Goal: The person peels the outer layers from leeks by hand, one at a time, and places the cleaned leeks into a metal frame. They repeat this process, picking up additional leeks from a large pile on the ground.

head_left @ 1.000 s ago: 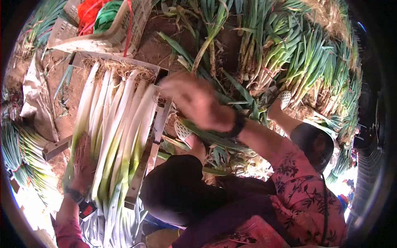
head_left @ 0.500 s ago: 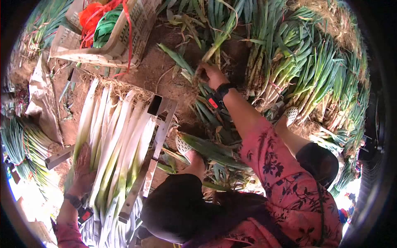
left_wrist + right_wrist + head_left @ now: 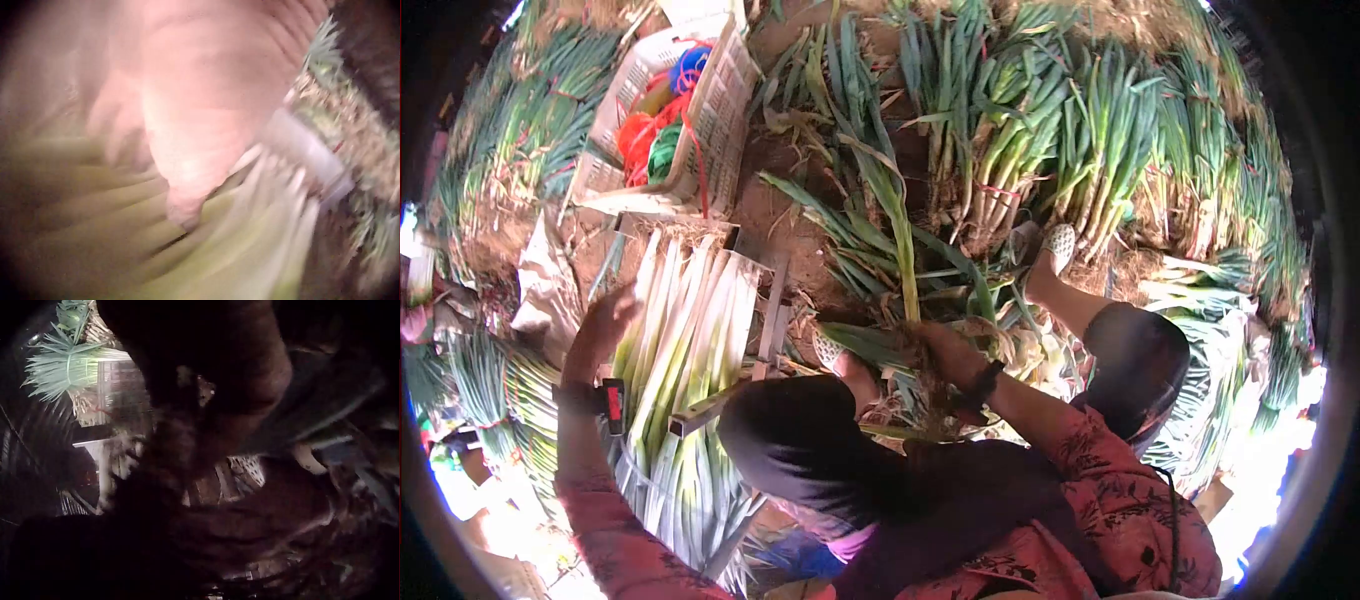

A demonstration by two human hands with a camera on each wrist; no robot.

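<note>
White-stemmed leeks point(image 3: 685, 320) lie side by side in a metal frame point(image 3: 772, 310), roots at its far end. My left hand point(image 3: 610, 310) is at the left edge of this row, fingers loosely extended and holding nothing. In the left wrist view the hand point(image 3: 206, 106) hangs close over the pale stems, thumb pointing down. My right hand point(image 3: 948, 358) grips a single leek point(image 3: 907, 265) low on its stem, in front of my knees. Its green leaves point away from me, with brown roots below the hand. The right wrist view is dark and hides most of the grip.
A plastic crate point(image 3: 628, 190) with red, green and blue ties stands beyond the frame. Bundled leeks point(image 3: 1000, 150) line the back and right. Loose leaves point(image 3: 865, 240) litter the soil between my feet and the crate. More bundles point(image 3: 490, 370) lie at the left.
My right hand has picked up a leek from the ground ahead and drawn it back toward my body. The left hand has lifted from the leeks and shifted toward their root end.
</note>
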